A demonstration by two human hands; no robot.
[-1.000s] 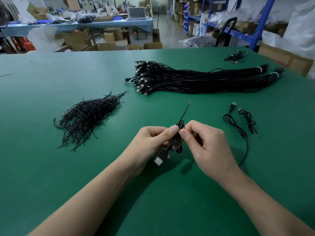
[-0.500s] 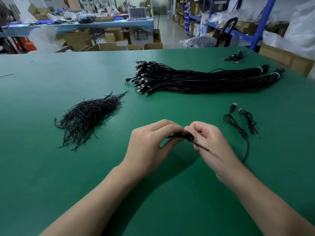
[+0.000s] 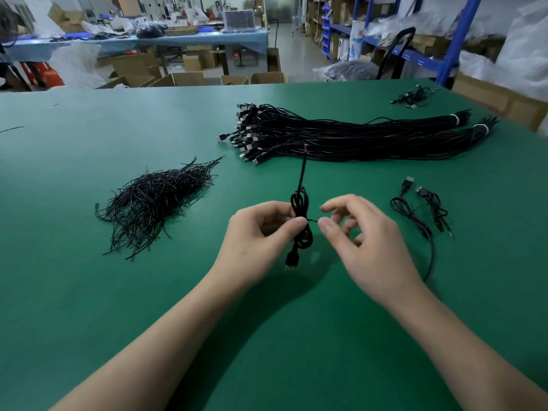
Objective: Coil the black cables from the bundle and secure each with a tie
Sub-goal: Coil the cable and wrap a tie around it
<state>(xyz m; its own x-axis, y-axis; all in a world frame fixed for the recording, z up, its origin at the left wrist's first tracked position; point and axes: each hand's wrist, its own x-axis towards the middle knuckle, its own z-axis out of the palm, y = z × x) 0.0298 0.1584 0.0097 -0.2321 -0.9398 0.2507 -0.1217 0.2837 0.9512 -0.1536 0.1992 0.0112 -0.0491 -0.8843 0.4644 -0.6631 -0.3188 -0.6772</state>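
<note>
Green table, cardboard boxes, blue shelving

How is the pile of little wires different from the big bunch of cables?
The ties are short and thin; the bundle holds long cables. The ties lie in a messy heap; the bundle lies straight, bound by white bands. The bundle has plugs at one end; the ties show none. Both are black, on the green table.

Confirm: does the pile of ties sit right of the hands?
No, the pile of ties lies on the table left of the left hand.
</note>
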